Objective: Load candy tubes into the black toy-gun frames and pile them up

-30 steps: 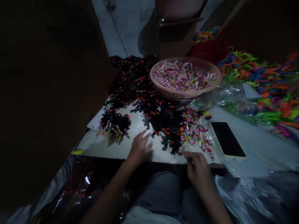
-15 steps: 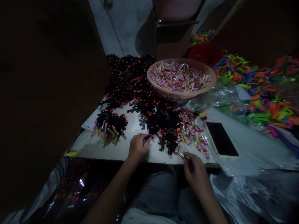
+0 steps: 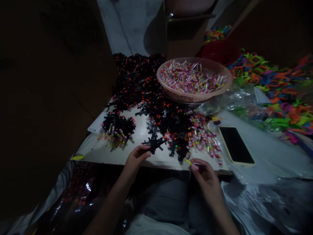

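Note:
My left hand (image 3: 137,158) pinches a black toy gun (image 3: 156,146) with an orange tip, held just above the table. Between the fingertips of my right hand (image 3: 204,171) is a small candy tube (image 3: 188,162), its yellow end sticking out to the left. A loose pile of black toy guns (image 3: 171,120) lies beyond my hands. To its right is a heap of similar wrapped candy tubes (image 3: 202,135). Left of my left hand, several toy guns with tubes attached (image 3: 117,129) are gathered in a bunch.
A pink basin (image 3: 228,83) full of small tubes stands at the back. On the right a phone (image 3: 236,145) rests on clear plastic, with colourful plastic pieces (image 3: 276,85) behind it. A yellow piece (image 3: 78,157) lies by the front left table edge.
My left hand has drawn back left from the pile, lifting a toy gun into view. My right hand still holds the tube, nearly in place. The view has shifted slightly.

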